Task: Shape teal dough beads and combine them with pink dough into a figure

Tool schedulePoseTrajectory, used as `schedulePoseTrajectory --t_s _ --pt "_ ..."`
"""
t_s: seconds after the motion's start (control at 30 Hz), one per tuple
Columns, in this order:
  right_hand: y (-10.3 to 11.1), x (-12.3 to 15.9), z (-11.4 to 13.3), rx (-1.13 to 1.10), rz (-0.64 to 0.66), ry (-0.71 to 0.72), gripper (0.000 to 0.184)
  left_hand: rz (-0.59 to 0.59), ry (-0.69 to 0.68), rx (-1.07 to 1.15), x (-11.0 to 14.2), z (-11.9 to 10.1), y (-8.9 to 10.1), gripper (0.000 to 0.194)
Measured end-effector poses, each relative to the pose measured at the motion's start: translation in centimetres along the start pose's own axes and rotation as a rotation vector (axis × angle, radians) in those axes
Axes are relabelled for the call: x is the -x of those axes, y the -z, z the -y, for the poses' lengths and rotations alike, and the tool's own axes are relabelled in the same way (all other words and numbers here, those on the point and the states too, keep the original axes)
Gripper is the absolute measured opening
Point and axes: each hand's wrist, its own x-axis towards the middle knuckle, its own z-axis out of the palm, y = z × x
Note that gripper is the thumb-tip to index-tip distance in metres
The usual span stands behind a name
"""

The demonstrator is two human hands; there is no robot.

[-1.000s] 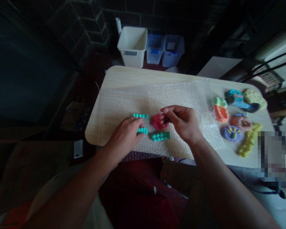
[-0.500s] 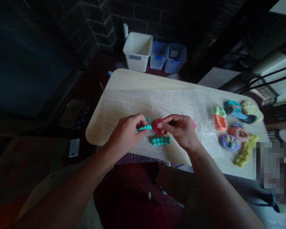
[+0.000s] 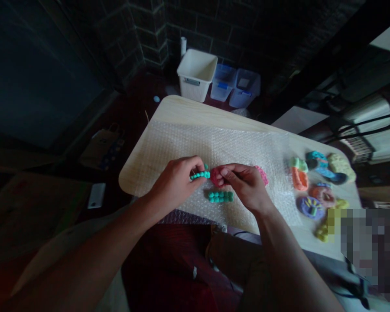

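**Change:** the teal beaded strip [image 3: 200,175] is held up against the red dough piece [image 3: 216,177], with no gap seen between them; half a second earlier a small gap was left. The pink dough piece [image 3: 262,175] is shown more fully beyond the right hand.

**Left hand [image 3: 175,184]:** pinched on the teal beaded strip, fingers curled.

**Right hand [image 3: 243,186]:** fingers and thumb pressed together on the red dough piece.

**Red dough piece:** gripped between the two hands, above the bubble wrap [image 3: 182,147].

**Counts on the wrap:** one green beaded bar [image 3: 220,196] is left lying just below the hands; one teal strip is held; one small teal bit [image 3: 206,166] is partly hidden by the left fingers.

**Counts on the desk [image 3: 195,110]:** six dough shapes [image 3: 312,186] can be made out at the right, though the lowest is partly covered by a pixelated patch.

**Behind the desk:** one white basket [image 3: 196,74] and two clear plastic bins [image 3: 234,82] are stood.
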Motion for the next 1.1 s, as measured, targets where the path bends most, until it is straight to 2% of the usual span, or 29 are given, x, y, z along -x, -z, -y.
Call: schedulePoseTrajectory --t_s 0.1,0.3,0.5,0.67,0.77,0.9,1.1 --pt "-0.01 0.09 0.09 0.015 -0.016 0.003 0.031 -0.005 -0.006 0.002 -0.02 -0.11 0.05 0.006" --pt "0.24 -0.05 -0.36 -0.046 -0.06 0.04 0.018 -0.002 -0.017 0.023 0.03 -0.05 -0.07 0.009" --pt "0.23 0.04 -0.21 -0.109 0.009 -0.082 0.027 -0.005 -0.036 0.023 0.01 0.06 -0.04 0.009" --pt "0.51 -0.04 -0.34 -0.043 -0.065 0.056 0.024 -0.021 -0.026 -0.002 -0.11 -0.19 0.11 0.01" --pt "0.74 -0.09 -0.43 -0.07 -0.111 0.06 0.015 -0.024 -0.017 0.016 -0.08 -0.24 0.04 0.01" --pt "0.82 -0.18 -0.11 -0.106 -0.122 0.035 0.026 -0.025 0.024 0.147 -0.16 -0.39 0.07 0.011" --pt "0.83 -0.36 0.16 -0.154 -0.145 0.051 0.027 0.029 0.196 0.588 -0.67 -0.69 0.29 0.019"
